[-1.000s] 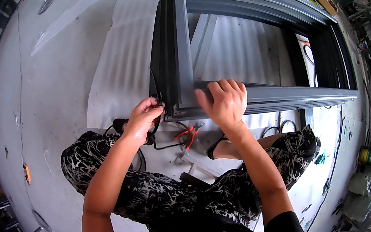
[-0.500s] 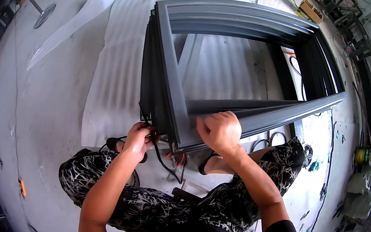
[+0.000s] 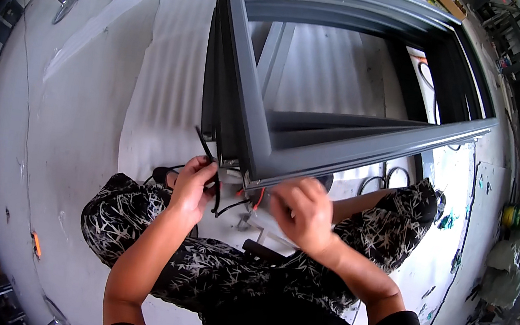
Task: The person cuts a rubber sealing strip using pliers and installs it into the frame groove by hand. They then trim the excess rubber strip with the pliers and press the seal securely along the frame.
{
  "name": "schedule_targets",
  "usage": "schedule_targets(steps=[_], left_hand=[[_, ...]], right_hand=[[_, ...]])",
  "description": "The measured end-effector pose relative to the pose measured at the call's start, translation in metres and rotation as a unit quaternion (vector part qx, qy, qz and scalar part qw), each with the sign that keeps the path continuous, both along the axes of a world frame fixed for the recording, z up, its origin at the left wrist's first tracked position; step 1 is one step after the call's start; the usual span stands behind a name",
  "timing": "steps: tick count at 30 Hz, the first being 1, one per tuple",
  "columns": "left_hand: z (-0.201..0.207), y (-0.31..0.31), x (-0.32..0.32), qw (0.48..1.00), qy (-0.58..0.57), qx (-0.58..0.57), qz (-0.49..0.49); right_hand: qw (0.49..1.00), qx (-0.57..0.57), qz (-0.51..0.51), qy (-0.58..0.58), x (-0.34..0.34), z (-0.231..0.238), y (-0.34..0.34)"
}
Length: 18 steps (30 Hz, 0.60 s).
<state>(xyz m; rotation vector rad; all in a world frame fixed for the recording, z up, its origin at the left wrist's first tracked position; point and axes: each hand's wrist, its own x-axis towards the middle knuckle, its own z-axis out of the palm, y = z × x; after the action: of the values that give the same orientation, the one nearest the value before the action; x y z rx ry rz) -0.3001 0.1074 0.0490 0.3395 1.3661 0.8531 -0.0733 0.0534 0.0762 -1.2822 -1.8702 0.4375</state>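
Observation:
A large dark grey rectangular frame assembly (image 3: 261,109) stands before me, several frames stacked one behind another. My left hand (image 3: 191,186) is closed on a thin black rubber strip (image 3: 216,196), beside the near left corner of the stack. One end of the strip sticks up past my fingers; the rest hangs down and bends toward the right. Just below the front frame's near edge is my right hand (image 3: 306,214), slightly blurred, its fingers curled in. What it holds, if anything, is hidden. Behind it, a red-orange piece (image 3: 259,199) shows near the floor.
White wavy sheeting (image 3: 171,83) covers the floor under and left of the frames. Black cable loops (image 3: 397,177) lie to the right. An orange-handled tool (image 3: 36,244) lies at far left. A round metal stand base (image 3: 68,6) is at upper left, racks (image 3: 518,72) along the right.
My right hand has come down off the frame's near corner toward me. The frames sit higher in view. My left hand stays closed on the strip.

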Motion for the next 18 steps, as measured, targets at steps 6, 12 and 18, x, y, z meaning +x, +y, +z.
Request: schedule_targets(steps=[6, 12, 18], left_hand=[[-0.005, -0.03, 0.016, 0.995, -0.063, 0.043, -0.068], [0.007, -0.005, 0.013, 0.989, -0.061, 0.085, -0.101], [-0.005, 0.004, 0.014, 0.975, 0.044, 0.098, -0.193]], right_hand=[[0.798, -0.366, 0.029, 0.477, -0.074, -0.069, -0.05], [0.721, -0.45, -0.067, 0.522, -0.061, -0.068, -0.057], [0.558, -0.569, -0.037, 0.603, -0.045, -0.078, -0.062]])
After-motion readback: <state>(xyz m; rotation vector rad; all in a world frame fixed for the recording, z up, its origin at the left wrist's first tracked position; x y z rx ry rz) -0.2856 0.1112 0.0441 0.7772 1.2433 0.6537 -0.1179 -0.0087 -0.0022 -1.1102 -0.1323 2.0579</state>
